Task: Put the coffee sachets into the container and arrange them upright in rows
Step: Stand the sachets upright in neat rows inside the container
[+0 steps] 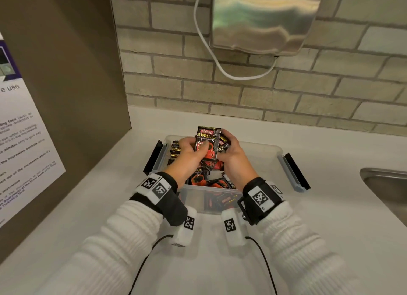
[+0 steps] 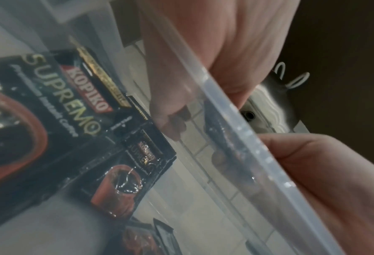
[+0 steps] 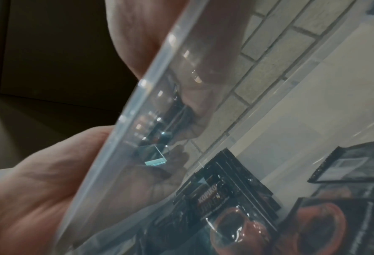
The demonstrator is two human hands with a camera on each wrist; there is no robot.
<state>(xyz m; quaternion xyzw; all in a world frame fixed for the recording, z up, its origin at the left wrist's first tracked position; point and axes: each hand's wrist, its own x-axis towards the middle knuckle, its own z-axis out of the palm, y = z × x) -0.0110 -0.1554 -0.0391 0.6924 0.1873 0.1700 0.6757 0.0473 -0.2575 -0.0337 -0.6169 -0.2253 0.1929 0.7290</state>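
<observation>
Both hands over clear container (image 1: 259, 150) on white counter (image 1: 114, 206); left hand (image 1: 190, 150) grip pinching upright coffee sachet (image 1: 207, 143), right hand (image 1: 231, 153) grip clutching further sachets (image 1: 223, 143); loose sachets (image 1: 211, 180) heaped inside, standing row (image 1: 175, 150) along left wall

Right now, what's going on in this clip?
A person is sorting Kopiko Supremo coffee sachets into a clear plastic container on a white counter. Both hands, left hand and right hand, hold a small stack of sachets upright above the container. A row of sachets already stands along the left wall; loose sachets still lie flat inside.
</observation>
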